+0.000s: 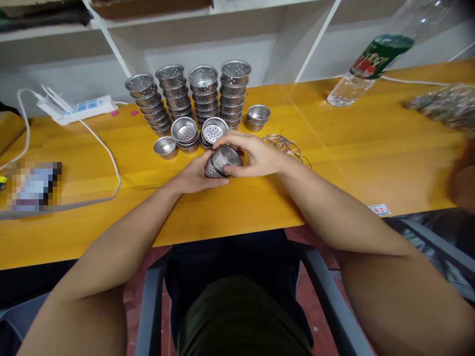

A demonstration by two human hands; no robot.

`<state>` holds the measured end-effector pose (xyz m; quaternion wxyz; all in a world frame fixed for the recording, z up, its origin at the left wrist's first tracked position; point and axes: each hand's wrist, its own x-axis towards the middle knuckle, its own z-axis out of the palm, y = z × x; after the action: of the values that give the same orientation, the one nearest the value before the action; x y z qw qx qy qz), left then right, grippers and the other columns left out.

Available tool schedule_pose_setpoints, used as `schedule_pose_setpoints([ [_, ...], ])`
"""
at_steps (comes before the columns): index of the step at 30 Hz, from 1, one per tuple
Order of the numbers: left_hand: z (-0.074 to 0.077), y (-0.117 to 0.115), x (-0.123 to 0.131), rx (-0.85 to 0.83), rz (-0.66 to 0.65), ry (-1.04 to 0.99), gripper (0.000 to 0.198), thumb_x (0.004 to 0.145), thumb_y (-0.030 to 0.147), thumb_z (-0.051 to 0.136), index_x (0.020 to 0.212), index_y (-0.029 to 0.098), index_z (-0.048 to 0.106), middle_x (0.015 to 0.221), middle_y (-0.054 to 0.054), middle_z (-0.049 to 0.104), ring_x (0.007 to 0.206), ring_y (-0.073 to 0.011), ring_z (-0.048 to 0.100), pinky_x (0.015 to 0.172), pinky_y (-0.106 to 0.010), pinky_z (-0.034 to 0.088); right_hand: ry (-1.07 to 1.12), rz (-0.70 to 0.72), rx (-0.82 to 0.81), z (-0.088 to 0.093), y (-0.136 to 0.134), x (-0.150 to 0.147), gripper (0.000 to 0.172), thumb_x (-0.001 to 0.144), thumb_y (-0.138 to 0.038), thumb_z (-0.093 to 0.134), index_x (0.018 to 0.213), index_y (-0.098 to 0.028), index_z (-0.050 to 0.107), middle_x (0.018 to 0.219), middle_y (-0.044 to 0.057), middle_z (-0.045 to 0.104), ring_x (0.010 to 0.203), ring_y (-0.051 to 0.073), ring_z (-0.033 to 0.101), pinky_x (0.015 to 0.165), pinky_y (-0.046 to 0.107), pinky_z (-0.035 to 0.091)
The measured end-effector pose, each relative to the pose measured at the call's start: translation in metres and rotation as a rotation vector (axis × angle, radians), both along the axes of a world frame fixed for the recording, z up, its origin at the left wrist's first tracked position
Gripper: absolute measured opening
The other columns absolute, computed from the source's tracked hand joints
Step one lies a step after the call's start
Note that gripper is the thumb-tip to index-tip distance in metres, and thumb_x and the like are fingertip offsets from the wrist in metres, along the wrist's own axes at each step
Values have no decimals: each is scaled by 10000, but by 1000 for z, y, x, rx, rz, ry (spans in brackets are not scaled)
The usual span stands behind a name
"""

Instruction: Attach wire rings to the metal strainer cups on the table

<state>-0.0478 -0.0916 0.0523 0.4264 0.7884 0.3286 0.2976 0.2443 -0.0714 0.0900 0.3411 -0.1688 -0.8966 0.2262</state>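
Note:
Both my hands meet over the front part of the table. My left hand (195, 174) is wrapped round a perforated metal cup (212, 171) from the left. My right hand (256, 153) grips a second metal cup (227, 156), tilted and touching the first, with thumb and fingers on its sides. Just behind my hands sit short stacks of the same cups, the left stack (184, 131) and the right stack (214, 131). A low single cup (166, 147) stands left of them. Several tall cup stacks (203, 89) rise in a row farther back.
A small cup pair (259, 117) and a heap of wire rings (284, 144) lie right of the stacks. A plastic bottle (371, 66) stands at the back right. At left are a power strip (87, 107), a white cable (107, 153) and a pixelated phone-like object (35, 187).

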Motion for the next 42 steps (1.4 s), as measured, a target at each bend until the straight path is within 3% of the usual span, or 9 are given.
schedule_pose_setpoints([
  [3, 4, 0, -3, 19, 22, 47, 850, 854, 749, 1134, 1433, 243, 770, 1365, -114, 880, 1303, -411, 876, 1204, -615, 757, 120, -231, 29, -2, 14, 18, 816, 1173, -914, 676, 1689, -287, 760, 1539, 198, 790, 1427, 481, 764, 1276, 712, 643],
  [6, 6, 2, -7, 87, 39, 51, 842, 807, 730, 1164, 1387, 241, 798, 1457, -133, 850, 1431, -430, 834, 1336, -640, 692, 115, -442, 49, -6, 36, 42, 926, 1126, -1002, 649, 1755, -333, 767, 1608, 212, 769, 1553, 556, 706, 1374, 806, 587],
  [11, 3, 5, -12, 80, 69, -17, 835, 844, 599, 1123, 1507, 240, 764, 1633, -178, 821, 1573, -440, 801, 1417, -654, 643, -132, -401, -31, -22, 64, 65, 1023, 1011, -989, 802, 1739, -271, 797, 1649, 238, 818, 1542, 570, 760, 1436, 825, 556],
  [17, -1, 7, -13, 77, 68, -16, 859, 845, 486, 1076, 1562, 253, 665, 1667, -160, 825, 1547, -399, 825, 1356, -577, 684, -209, -501, -101, -41, 72, 54, 1055, 945, -1046, 849, 1625, -243, 772, 1631, 257, 824, 1500, 586, 783, 1388, 831, 607],
  [25, -1, 9, -11, 44, 89, -35, 850, 815, 516, 1123, 1494, 243, 690, 1669, -182, 830, 1588, -432, 814, 1426, -623, 637, -253, -615, -132, -30, 61, 47, 1002, 991, -1065, 886, 1509, -221, 732, 1549, 264, 820, 1429, 526, 787, 1282, 704, 657],
  [29, -5, 12, -12, 2, 83, -71, 911, 790, 514, 1146, 1528, 255, 679, 1666, -179, 833, 1584, -437, 818, 1381, -634, 679, -356, -678, -176, -1, 50, 62, 525, 1211, -740, 813, 1280, -221, 776, 1281, 202, 886, 1194, 403, 794, 1124, 581, 671],
  [33, -6, 13, -14, 0, 86, -57, 928, 801, 539, 1164, 1543, 264, 679, 1681, -182, 833, 1597, -445, 816, 1361, -641, 702, -693, -601, -374, 21, 46, 78, 98, 1046, -262, 890, 1101, -220, 821, 1079, 129, 889, 978, 342, 806, 915, 490, 619],
  [36, -5, 13, -15, -2, 81, -42, 912, 817, 537, 1157, 1542, 259, 679, 1675, -182, 832, 1587, -441, 821, 1344, -634, 719, -771, -521, -441, 24, 44, 76, 104, 999, -142, 860, 1052, -227, 833, 1010, 88, 885, 876, 290, 785, 838, 437, 580],
  [42, -7, 16, -14, -15, 83, -64, 906, 788, 506, 1143, 1513, 251, 664, 1629, -187, 845, 1550, -439, 843, 1336, -648, 724, -851, -568, -286, 27, 34, 52, 217, 978, -26, 791, 912, -229, 751, 890, 53, 774, 771, 220, 626, 754, 399, 445],
])
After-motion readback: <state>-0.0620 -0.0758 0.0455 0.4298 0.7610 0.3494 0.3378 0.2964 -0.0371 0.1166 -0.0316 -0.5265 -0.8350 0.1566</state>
